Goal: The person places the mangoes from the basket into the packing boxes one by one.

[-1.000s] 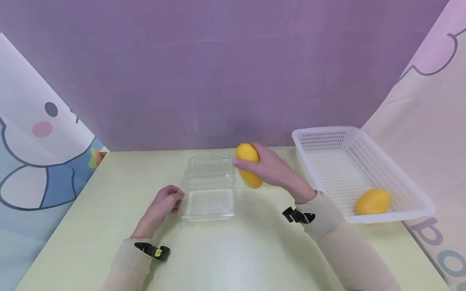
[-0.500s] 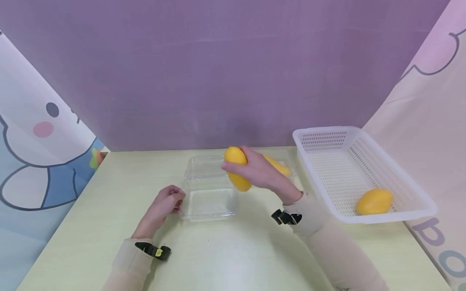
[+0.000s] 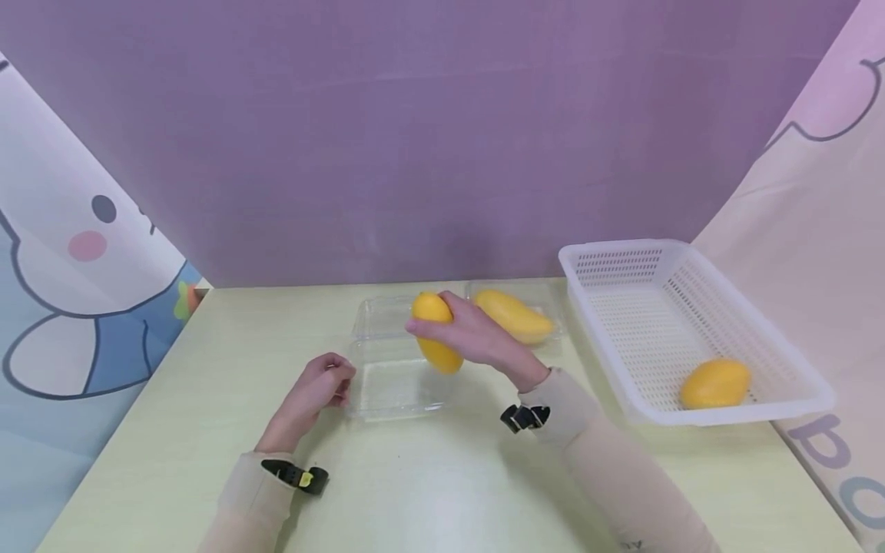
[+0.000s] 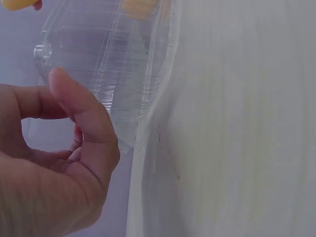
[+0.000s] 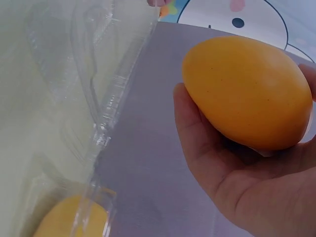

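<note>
The left hand (image 3: 318, 388) is closest, at the left side of an open clear plastic box (image 3: 397, 384). Its fingers bend in, and its thumb and a finger make a ring. I can't tell if they pinch the edge. If they don't, the box might slide when it gets bumped, because it looks very light.

The right hand (image 3: 477, 330) has its thumb and fingers wrapped around a yellow mango (image 3: 442, 355), up in the air by the box's right side. The mango is smooth and fat like an egg, with tiny dark dots, so it could slip out. A drop might crack the thin, ridgy plastic.

To the right, another mango (image 3: 715, 382) lies in a white plastic basket (image 3: 743, 415) full of little holes. Farther back, a longer mango (image 3: 512, 313) lies in a second clear box (image 3: 549, 290). A careless right arm could knock that one. Last comes the purple wall, with faint creases.
</note>
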Demonstrator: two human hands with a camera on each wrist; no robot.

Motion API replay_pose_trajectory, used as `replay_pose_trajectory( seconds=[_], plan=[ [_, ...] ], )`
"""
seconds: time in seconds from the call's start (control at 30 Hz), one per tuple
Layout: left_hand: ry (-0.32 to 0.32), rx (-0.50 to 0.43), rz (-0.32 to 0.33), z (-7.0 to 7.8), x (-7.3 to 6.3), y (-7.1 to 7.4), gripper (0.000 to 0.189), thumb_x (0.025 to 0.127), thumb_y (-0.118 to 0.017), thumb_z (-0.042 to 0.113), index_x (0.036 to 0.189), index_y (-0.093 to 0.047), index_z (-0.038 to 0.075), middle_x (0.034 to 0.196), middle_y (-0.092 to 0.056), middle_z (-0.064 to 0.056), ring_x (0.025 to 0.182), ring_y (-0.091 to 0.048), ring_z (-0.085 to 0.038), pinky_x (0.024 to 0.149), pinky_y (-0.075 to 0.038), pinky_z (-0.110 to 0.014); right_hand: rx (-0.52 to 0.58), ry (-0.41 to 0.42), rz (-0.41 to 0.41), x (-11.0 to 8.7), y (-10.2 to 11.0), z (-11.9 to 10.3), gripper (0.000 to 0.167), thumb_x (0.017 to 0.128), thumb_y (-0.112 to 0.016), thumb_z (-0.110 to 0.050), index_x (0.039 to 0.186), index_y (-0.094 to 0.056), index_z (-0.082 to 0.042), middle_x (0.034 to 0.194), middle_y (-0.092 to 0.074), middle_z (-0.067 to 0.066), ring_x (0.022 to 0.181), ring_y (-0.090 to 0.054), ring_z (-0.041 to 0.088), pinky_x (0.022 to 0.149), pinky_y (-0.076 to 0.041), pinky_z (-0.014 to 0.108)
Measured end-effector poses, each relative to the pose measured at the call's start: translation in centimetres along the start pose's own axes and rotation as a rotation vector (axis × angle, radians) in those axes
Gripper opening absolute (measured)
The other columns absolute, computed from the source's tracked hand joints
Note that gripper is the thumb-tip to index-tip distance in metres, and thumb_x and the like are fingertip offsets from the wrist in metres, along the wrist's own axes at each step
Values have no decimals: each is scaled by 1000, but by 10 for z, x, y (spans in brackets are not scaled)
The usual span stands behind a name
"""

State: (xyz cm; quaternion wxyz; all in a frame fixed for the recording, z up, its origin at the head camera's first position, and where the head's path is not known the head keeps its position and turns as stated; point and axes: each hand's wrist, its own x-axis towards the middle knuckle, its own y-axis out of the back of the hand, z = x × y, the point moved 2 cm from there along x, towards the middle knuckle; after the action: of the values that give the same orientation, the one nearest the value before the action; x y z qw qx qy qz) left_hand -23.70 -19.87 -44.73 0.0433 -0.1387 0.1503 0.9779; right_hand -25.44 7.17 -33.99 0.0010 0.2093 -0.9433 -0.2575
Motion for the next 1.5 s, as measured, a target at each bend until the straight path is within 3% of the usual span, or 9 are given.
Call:
replay_pose_trajectory(
  seconds=[0.23,0.7,1.17,1.5],
  plan=[
    [7,-4,7,-1,0,-1,20,99,-54,10,113,-51,-4,85,-54,-11,68,-55,-19,61,-51,-30,-54,-8,2,5,-14,8,63,89,-67,-59,127,-54,-11,98,-63,6,84,-62,23,74,-52,38],
    [5,-18,5,0,-2,0,21,98,-53,10,113,-49,-5,85,-53,-11,65,-54,-17,59,-52,-29,-44,-23,-76,18,-50,13,63,89,-68,-56,128,-52,-10,97,-62,8,82,-61,23,73,-51,38],
    [4,-21,7,-1,-1,-2,22,98,-53,11,114,-49,-4,84,-53,-11,64,-54,-18,59,-52,-29,-160,-117,-107,28,-72,23,75,86,-69,-62,135,-50,-8,97,-62,6,83,-59,22,73,-48,36],
    [4,-23,6,0,-2,-1,22,99,-54,12,114,-49,-4,85,-53,-11,66,-55,-19,60,-53,-30,-270,-177,-116,31,-82,29,72,84,-69,-64,130,-53,-11,95,-61,2,82,-59,19,72,-47,35]
  ],
)
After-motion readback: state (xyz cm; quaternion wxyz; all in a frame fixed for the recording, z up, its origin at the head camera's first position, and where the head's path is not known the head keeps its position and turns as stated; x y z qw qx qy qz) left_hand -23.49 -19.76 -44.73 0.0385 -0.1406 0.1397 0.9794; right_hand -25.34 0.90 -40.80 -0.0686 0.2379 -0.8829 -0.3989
